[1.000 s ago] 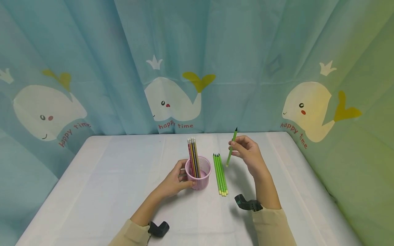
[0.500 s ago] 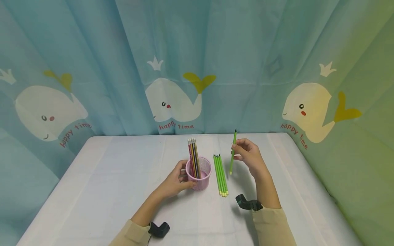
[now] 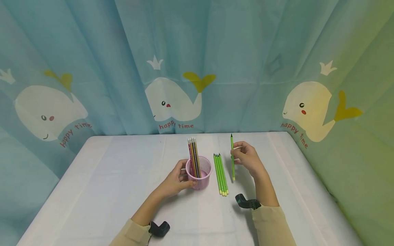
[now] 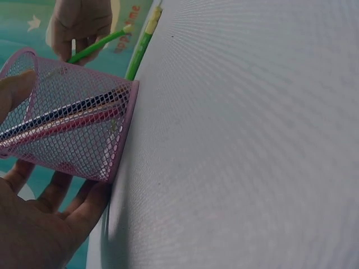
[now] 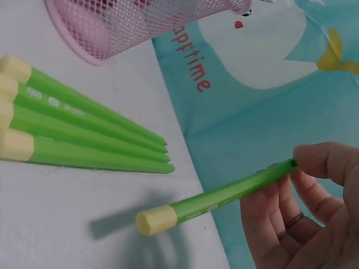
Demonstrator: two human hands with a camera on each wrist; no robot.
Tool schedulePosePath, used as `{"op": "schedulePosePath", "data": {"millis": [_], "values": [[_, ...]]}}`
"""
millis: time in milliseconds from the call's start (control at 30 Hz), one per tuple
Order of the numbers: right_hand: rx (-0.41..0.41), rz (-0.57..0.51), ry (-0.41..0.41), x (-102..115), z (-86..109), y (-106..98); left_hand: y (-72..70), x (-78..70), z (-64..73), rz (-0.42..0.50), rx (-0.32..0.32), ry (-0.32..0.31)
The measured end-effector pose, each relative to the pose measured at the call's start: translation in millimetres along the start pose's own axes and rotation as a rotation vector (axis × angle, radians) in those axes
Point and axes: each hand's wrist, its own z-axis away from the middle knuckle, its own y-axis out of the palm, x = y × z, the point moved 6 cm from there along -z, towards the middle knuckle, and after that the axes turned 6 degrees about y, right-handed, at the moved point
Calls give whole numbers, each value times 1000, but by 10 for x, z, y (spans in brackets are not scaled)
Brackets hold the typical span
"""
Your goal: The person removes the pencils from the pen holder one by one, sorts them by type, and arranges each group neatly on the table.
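Observation:
My left hand curls its fingers and thumb round a pink mesh pencil cup standing on the table. Inside the cup, several pencils with white tips lean to the left. Between thumb and fingers, my right hand pinches a green pencil, its dark point upward and its pale yellow eraser end down. A shadow below shows this pencil is off the table. Between the cup and my right hand, several more green pencils lie side by side, yellow ends toward me.
A white cloth covers the table. Behind its far edge hangs a blue-green curtain printed with whales. Each wrist wears a black camera mount, one on the left and one on the right.
The green pencil in my right hand has turned from slanted to nearly vertical, and its eraser end has come lower. My right hand has shifted slightly nearer me. The left hand and cup stay put.

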Motion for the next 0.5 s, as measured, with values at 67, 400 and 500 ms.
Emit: {"op": "schedulePosePath", "data": {"millis": [67, 400, 500], "values": [[6, 15, 16, -32, -14, 7, -2, -4, -4, 0, -2, 0], [28, 78, 100, -207, -63, 67, 4, -19, 0, 4, 8, 13], [36, 83, 115, -238, -77, 86, 6, -24, 2, 1, 9, 17]]}}
